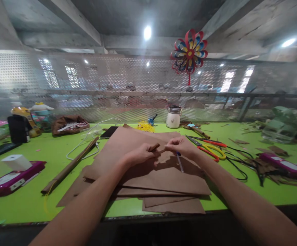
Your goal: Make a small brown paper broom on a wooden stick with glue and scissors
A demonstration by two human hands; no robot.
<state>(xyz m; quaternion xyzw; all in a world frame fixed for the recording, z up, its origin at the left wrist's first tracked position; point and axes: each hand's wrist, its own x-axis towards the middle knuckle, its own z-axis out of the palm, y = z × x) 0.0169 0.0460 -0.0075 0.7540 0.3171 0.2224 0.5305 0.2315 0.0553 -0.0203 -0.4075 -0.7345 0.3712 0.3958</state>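
Observation:
Over a stack of brown paper sheets, my left hand is closed around a small rolled piece of brown paper. Close to its right, my right hand has thumb and fingers pinched together; something thin seems to run between the two hands, too small to make out. A pen lies on the sheets just below my right hand. Scissors with yellow handles and others with red-orange handles lie to the right of the paper.
A long brown paper roll and a white cable lie left. Magenta devices sit at the left and right. A white jar, yellow strands and a perforated screen stand behind. Black cords lie right.

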